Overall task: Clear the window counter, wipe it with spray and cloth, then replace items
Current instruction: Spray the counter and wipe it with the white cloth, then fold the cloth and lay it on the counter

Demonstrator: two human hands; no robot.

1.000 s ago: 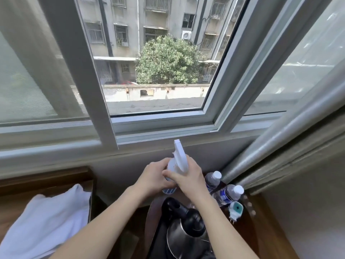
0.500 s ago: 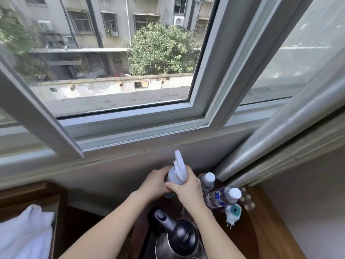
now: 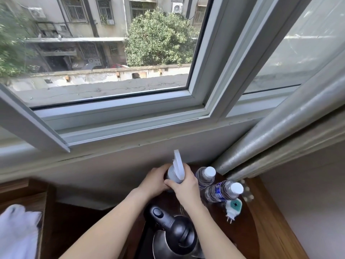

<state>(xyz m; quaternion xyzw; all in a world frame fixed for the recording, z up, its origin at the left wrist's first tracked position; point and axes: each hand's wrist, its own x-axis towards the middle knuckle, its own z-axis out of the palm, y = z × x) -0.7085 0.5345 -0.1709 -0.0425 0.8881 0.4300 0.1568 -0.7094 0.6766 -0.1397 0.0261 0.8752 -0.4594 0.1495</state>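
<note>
White spray bottle [image 3: 175, 171] clamped in our left hand [image 3: 155, 181] and right hand [image 3: 184, 186], we should keep it upright, clear of the water bottles [image 3: 205, 176] beside it.

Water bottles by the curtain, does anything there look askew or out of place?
Yes. The nearer water bottle leans over, while the farther bottle looks upright. A loose plug-in device lies on its back beside them, prongs out.
</note>
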